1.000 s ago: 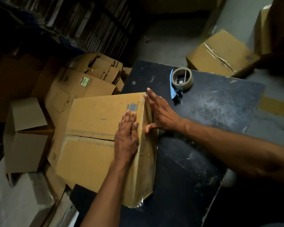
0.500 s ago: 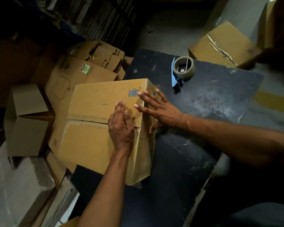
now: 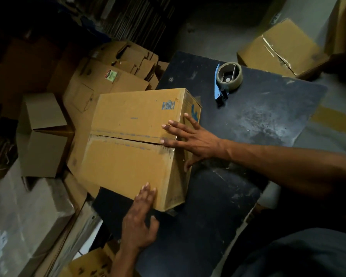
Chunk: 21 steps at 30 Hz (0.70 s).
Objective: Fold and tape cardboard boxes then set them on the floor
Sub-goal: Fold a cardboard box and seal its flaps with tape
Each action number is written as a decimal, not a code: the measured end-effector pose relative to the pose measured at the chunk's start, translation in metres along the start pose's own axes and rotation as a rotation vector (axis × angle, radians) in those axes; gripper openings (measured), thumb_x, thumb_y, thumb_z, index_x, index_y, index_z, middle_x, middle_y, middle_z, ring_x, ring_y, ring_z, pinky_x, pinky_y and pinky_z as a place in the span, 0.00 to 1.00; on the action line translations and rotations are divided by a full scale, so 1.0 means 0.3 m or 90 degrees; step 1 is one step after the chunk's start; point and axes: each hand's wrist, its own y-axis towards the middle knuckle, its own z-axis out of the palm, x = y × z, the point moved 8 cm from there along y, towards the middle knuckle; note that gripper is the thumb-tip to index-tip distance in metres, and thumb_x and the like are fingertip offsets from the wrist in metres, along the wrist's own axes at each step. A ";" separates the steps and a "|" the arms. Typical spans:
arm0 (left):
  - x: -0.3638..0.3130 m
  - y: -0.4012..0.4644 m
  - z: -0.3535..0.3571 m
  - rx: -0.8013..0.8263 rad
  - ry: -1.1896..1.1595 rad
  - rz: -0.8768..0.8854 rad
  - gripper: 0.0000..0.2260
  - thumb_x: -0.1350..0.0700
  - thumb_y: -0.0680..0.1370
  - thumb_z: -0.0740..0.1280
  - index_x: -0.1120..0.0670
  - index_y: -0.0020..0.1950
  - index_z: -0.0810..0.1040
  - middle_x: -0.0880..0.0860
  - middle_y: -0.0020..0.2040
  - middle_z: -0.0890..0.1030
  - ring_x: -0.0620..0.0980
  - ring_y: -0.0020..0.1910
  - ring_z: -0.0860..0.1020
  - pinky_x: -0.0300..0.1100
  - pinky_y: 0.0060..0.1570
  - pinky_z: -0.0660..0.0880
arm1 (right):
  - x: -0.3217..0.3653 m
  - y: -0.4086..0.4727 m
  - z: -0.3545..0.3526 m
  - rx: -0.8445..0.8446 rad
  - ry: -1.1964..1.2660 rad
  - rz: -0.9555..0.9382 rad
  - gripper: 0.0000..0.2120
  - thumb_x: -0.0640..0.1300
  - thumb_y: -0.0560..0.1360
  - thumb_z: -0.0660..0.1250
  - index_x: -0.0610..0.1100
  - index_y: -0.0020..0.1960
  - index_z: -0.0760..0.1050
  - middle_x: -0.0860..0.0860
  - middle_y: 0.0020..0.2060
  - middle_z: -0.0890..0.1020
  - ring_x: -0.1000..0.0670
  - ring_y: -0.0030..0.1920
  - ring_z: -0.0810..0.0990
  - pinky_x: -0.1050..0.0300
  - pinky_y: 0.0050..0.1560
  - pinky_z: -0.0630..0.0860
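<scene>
At the left of the frame, a pale open box stands on the floor, and flat cartons are stacked behind it. In the centre, the cardboard box lies on the left edge of the dark table, with its two top flaps closed and the seam between them visible. The left hand is at the lower centre; its straight fingers rest on the near corner of the box. The right hand lies spread wide over the right end of the seam. At the upper right, a tape dispenser lies on the table, well apart from the box. Another closed box is on the floor beyond it.
</scene>
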 end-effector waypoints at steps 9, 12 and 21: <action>0.033 0.011 0.030 -0.078 0.154 0.151 0.24 0.44 0.83 0.65 0.53 0.76 0.73 0.57 0.76 0.73 0.56 0.72 0.76 0.56 0.58 0.82 | 0.240 0.015 0.020 -0.055 0.045 -0.005 0.56 0.83 0.68 0.57 0.47 0.83 0.56 0.39 0.82 0.51 0.39 0.83 0.46 0.24 0.76 0.43; 0.045 0.011 0.033 -0.084 0.163 0.148 0.25 0.46 0.80 0.70 0.54 0.74 0.76 0.57 0.75 0.74 0.56 0.71 0.77 0.55 0.55 0.83 | 0.219 -0.014 0.055 -0.025 0.002 -0.032 0.56 0.81 0.67 0.63 0.50 0.84 0.53 0.39 0.83 0.49 0.38 0.83 0.45 0.25 0.76 0.43; 0.017 0.047 0.023 -0.127 0.136 0.121 0.24 0.42 0.80 0.69 0.54 0.72 0.79 0.56 0.73 0.76 0.53 0.70 0.78 0.48 0.58 0.82 | 0.350 -0.004 0.025 -0.052 0.042 -0.080 0.49 0.79 0.73 0.56 0.47 0.83 0.57 0.39 0.82 0.51 0.40 0.83 0.46 0.25 0.76 0.42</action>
